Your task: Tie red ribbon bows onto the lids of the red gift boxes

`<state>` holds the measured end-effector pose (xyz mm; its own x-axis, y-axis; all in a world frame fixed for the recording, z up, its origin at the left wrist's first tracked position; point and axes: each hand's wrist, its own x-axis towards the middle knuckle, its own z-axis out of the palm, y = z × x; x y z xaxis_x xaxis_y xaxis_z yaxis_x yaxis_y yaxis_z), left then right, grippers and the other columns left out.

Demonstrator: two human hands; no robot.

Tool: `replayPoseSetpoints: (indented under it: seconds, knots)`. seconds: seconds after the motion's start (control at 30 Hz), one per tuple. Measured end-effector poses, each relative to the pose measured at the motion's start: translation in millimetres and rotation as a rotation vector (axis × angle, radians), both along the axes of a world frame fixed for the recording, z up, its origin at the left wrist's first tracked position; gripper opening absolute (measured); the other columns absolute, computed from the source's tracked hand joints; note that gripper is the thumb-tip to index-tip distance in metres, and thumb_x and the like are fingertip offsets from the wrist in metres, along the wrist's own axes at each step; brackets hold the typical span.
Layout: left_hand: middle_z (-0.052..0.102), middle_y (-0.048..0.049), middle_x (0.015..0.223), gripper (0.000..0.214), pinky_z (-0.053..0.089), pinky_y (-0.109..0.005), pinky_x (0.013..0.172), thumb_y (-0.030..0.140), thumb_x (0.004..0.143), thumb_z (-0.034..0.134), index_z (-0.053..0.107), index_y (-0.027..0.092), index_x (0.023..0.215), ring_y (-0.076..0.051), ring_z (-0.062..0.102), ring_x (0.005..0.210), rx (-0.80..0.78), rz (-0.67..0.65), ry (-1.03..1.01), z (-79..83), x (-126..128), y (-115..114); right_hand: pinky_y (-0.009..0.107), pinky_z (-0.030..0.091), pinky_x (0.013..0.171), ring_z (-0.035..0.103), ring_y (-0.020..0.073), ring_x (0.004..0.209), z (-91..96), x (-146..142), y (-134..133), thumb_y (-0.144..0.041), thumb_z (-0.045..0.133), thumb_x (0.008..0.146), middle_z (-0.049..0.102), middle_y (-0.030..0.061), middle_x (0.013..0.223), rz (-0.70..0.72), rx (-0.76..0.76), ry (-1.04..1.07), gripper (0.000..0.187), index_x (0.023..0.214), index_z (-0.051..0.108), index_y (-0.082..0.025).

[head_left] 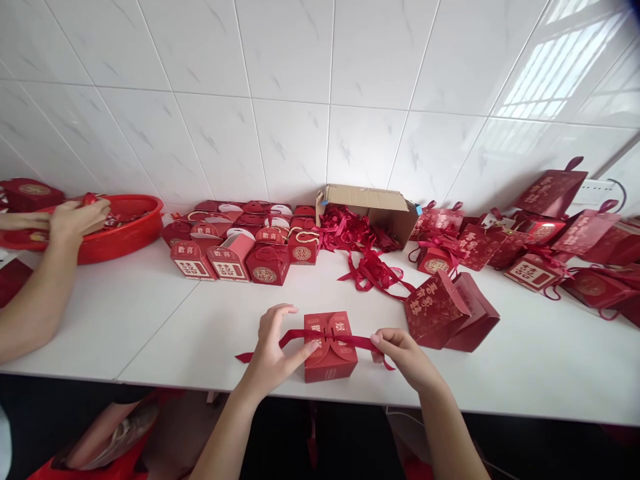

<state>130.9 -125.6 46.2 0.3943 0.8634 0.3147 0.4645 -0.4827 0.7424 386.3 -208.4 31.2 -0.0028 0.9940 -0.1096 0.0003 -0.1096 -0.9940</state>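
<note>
In front of me on the white table (200, 347) sits a small red gift box (330, 368) with gold print and curved flaps folded together on top. A dark red ribbon (356, 341) runs across the top, through the slots in the flaps. My right hand (407, 357) pinches the ribbon to the right of the box. My left hand (275, 350) is spread at the box's left side, its thumb touching the top; the ribbon's left part passes behind it, and its end shows beyond.
Several red boxes (270, 267) stand left of a cardboard box (367, 197) of ribbons. Loose ribbons (373, 272) lie in front. Two red bags (435, 310) stand right, before more finished-looking boxes (535, 273). At far left, another person's hands (75, 217) are over a red basin (125, 233).
</note>
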Motion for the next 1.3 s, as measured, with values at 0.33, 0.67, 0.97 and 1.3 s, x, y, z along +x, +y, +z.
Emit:
replayPoseSetpoints:
  seconds: [0.33, 0.67, 0.97, 1.3]
  knots:
    - [0.051, -0.0099, 0.118, 0.044, 0.035, -0.043, 0.099, 0.023, 0.078, 0.066, 0.041, 0.022, 0.115, -0.026, 0.046, 0.115, 0.365, -0.036, -0.023, 18.9, 56.5, -20.6, 0.023, 0.038, 0.062, 0.047, 0.0098, 0.062, 53.5, -31.1, -0.1, -0.039, 0.061, 0.086, 0.057, 0.0010, 0.067, 0.020, 0.195, 0.196, 0.028, 0.071, 0.067, -0.017]
    - [0.054, -0.0090, 0.110, 0.041, 0.036, -0.043, 0.095, 0.020, 0.075, 0.063, 0.044, 0.019, 0.111, -0.026, 0.051, 0.107, 0.449, 0.174, -0.118, 20.2, 46.4, -6.3, 0.027, 0.043, 0.070, 0.054, 0.0130, 0.064, 39.9, -34.6, 9.8, -0.032, 0.058, 0.086, 0.053, -0.0035, 0.063, -0.003, 0.200, -0.379, 0.034, 0.118, 0.061, -0.022]
    - [0.052, -0.0072, 0.116, 0.030, 0.038, -0.039, 0.098, 0.025, 0.081, 0.056, 0.046, 0.024, 0.109, -0.024, 0.048, 0.114, 0.174, -0.092, -0.029, 18.7, 20.4, -5.4, 0.025, 0.043, 0.067, 0.053, 0.0148, 0.072, 19.2, -70.3, 27.0, -0.024, 0.049, 0.087, 0.060, 0.0048, 0.084, -0.205, 0.402, -0.321, 0.018, 0.080, 0.064, -0.018]
    - [0.051, 0.0027, 0.069, 0.035, 0.042, -0.026, 0.065, 0.052, 0.083, 0.053, 0.049, 0.019, 0.073, -0.014, 0.051, 0.066, -0.526, -0.100, -0.172, -16.9, 12.4, 12.3, 0.029, 0.044, 0.075, 0.057, 0.0178, 0.079, 14.4, -73.1, 23.6, -0.033, 0.047, 0.091, 0.065, 0.0052, 0.085, -0.140, 0.331, -0.230, 0.021, 0.085, 0.062, -0.019]
